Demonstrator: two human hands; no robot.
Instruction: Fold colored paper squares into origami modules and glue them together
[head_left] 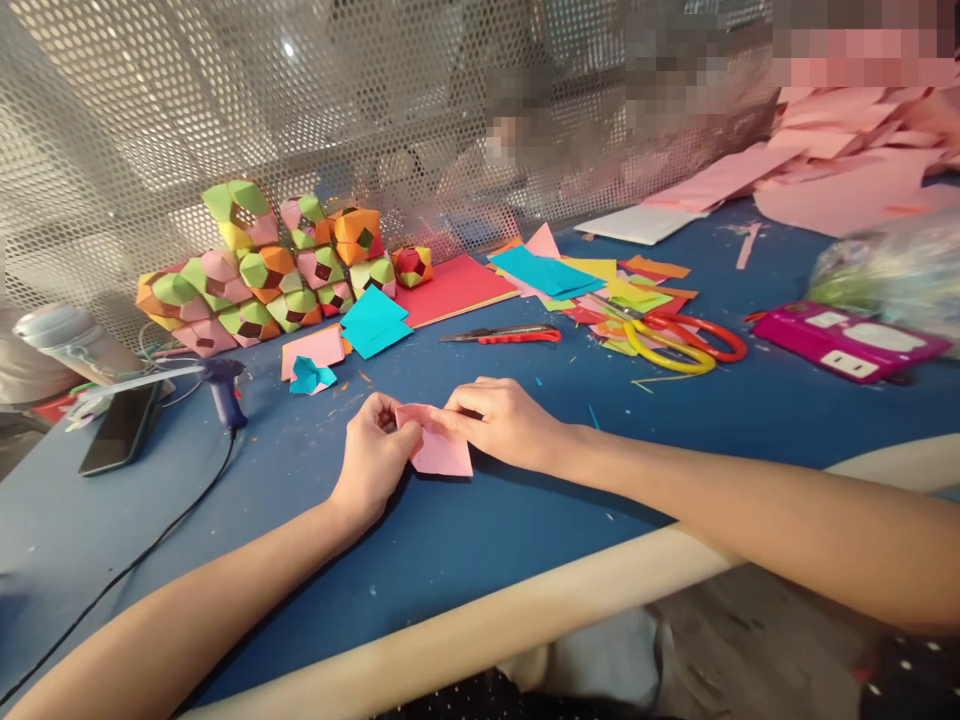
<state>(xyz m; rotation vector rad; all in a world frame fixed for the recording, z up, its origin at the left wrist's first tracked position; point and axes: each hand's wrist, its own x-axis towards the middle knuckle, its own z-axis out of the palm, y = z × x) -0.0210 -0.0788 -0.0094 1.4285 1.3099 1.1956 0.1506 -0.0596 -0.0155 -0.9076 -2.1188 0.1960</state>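
Observation:
A small sheet of pink paper [442, 452] is held just above the blue table. My left hand [373, 452] pinches its left edge between thumb and curled fingers. From the other side, my right hand [502, 420] grips the paper's upper edge with thumb and fingers closed. Beyond my hands lie cyan paper squares [375, 323], a pink paper square [313, 348] and a small folded cyan piece [312, 376]. A utility knife [517, 335] with a red handle rests behind my right hand.
Stacked folded-paper balls [270, 275] line the mesh panel [375, 100]. Scissors [675, 342] lie by coloured paper scraps [577, 275]. On the left are a glue gun [223, 392], its cord, a phone [121, 428] and a bottle [71, 340]. A magenta stapler-like object [847, 340] and pink sheets [840, 180] are right.

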